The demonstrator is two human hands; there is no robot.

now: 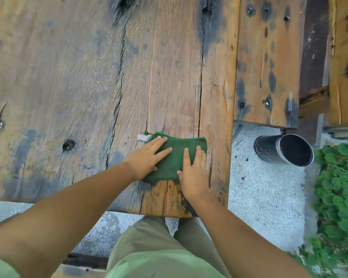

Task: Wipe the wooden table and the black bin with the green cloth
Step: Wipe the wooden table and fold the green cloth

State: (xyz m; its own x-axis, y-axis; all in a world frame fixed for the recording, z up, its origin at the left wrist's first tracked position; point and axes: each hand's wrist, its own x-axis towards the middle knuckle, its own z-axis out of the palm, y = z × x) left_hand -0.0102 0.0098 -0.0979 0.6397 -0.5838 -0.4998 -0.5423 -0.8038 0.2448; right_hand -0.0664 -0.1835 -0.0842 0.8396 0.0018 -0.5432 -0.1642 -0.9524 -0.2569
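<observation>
Khaki-trousered legs at bottom centre, standing at wooden table [88,77] edge. Left hand [147,157] and right hand [193,173] flat, fingers spread, pressing folded green cloth [175,155], lower centre-right. Black bin [283,150] right of cloth, off table; right hand nearer, probably.

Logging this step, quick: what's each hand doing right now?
Left hand: open, flat on the green cloth.
Right hand: open, flat on the cloth too.

Cloth [176,157] lies flat on the table [68,77] near its front right corner, left hand [147,157] on its left part, right hand [194,175] on its right edge; bin [283,150] on the ground right of the table, bench [267,57] behind it.
</observation>
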